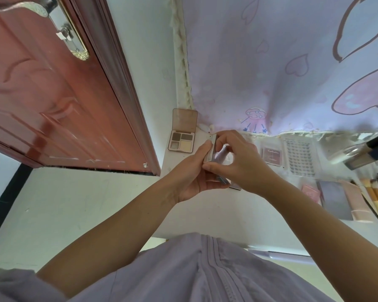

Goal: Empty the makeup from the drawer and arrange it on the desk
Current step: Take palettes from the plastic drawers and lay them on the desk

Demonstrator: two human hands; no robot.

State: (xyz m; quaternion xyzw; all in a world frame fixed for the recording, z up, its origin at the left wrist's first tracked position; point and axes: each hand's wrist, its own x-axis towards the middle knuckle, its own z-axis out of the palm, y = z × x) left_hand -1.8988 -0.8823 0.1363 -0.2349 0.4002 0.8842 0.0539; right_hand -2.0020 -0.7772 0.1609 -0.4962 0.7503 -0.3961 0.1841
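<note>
Mid-frame, our left hand (192, 171) and right hand (238, 162) pinch a slim compact (212, 153), probably light, rigid, slippery; we hold its edges.

Makeup count on the white desk (216, 216), right now.
One open brown four-pan eyeshadow palette (182, 136) upper centre, one small mauve compact (271, 156), one clear tray of false lashes (299, 156), one pink square compact (311, 192), two hands mid-frame.

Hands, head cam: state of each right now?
Left hand: fingers curled round a small flat makeup compact, holding it.
Right hand: pinching the same compact at its top and near edge.
</note>
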